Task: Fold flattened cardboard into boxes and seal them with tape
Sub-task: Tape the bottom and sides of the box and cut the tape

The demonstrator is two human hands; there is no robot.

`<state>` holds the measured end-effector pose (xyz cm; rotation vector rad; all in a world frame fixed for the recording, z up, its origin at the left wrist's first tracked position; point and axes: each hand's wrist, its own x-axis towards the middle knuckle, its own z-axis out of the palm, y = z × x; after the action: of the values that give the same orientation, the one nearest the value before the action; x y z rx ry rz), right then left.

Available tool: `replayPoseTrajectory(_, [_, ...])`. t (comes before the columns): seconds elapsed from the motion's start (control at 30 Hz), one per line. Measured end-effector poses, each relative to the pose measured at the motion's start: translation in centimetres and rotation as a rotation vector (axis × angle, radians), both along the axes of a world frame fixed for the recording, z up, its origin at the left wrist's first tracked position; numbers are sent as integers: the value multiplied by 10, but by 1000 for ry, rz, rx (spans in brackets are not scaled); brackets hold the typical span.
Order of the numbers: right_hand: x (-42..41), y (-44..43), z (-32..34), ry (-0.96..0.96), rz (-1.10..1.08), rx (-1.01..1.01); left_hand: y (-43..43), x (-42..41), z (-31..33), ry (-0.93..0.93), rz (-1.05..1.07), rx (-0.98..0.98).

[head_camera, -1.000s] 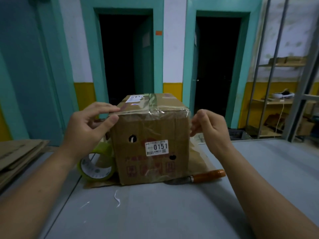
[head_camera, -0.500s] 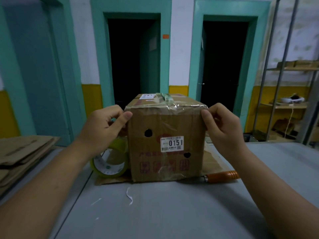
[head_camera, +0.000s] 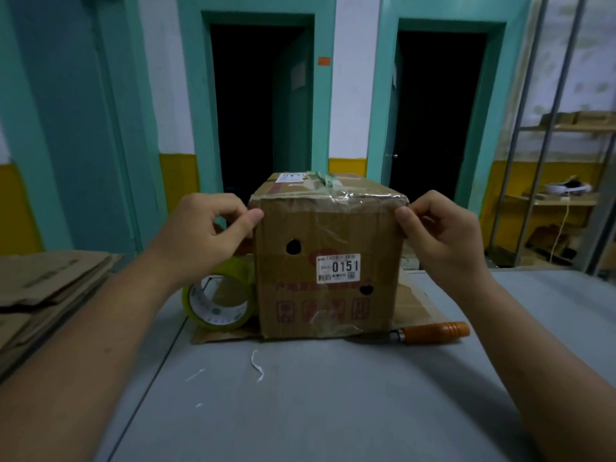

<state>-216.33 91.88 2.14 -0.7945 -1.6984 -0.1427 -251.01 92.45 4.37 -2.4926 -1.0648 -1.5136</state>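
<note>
Hands first: left hand point(head_camera: 206, 231) is pinching the top left corner of the box point(head_camera: 326, 235), thumb tip pressed on the front edge and fingers curled round behind. The right hand point(head_camera: 440, 228) does the same on the top right corner, thumb on the taped edge. A second ago the right hand was hovering just off that side, not touching, so it's come in and grabbed on. The left was already up there, with a finger laid along the top edge. Box itself hasn't budged: upright mid counter point(head_camera: 300, 401) on a flat cardboard sheet point(head_camera: 220, 336), shiny tape over the top, 0151 label point(head_camera: 338, 268) and two round holes on the near face. The tape roll point(head_camera: 216, 300) stands on edge right up against the box's left side, below the left wrist. An orange-handled knife point(head_camera: 433, 331) lies by the front right corner, blade end pointing at the box. A stack of flattened cardboard point(head_camera: 43, 288) sits off at the left. Further back are two dark doorways point(head_camera: 256, 105) in teal frames and a metal shelf point(head_camera: 566, 201) on the right.
</note>
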Motion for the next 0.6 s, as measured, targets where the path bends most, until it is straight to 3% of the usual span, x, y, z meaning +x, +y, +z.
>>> replayPoseTrajectory(0.1, [1, -4, 1, 4, 46, -7, -1, -5, -1, 32, -66, -76])
replayPoseTrajectory(0.23, [5, -6, 3, 136, 197, -125, -1, -10, 2, -59, -267, -238])
replayPoseTrajectory(0.4, [10, -7, 6, 313, 395, -393, 3, -15, -2, -68, -262, -320])
replayPoseTrajectory(0.6, [17, -3, 1, 319, 393, -468, 5, -13, -6, -159, -212, -294])
